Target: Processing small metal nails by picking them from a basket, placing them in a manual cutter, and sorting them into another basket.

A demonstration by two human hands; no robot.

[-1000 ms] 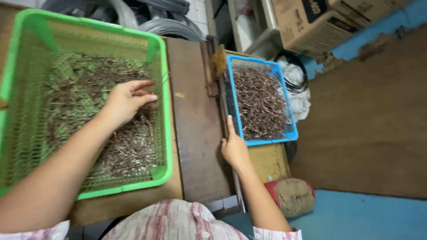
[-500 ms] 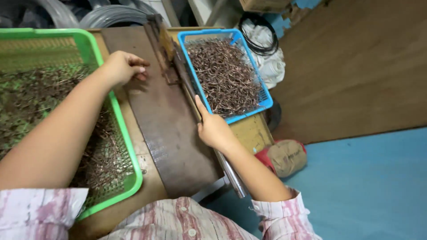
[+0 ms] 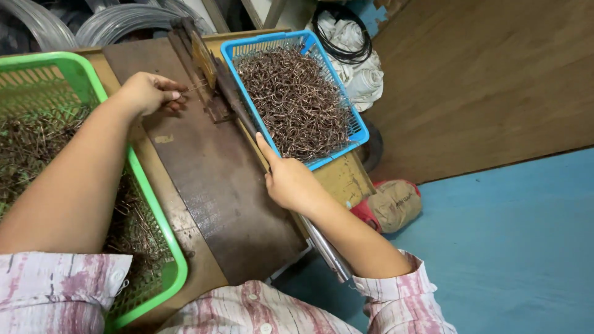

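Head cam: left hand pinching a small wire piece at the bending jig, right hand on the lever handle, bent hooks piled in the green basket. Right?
Not quite. The head view shows the bent hooks piled in the blue basket, not the green one; the green basket holds straighter wire pieces. The rest stands: left hand pinches a small wire piece at the jig, right hand rests on the lever handle.

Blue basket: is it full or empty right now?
Nearly full. The blue basket holds a heap of bent brown wire pieces reaching close to its rim and hiding its floor.
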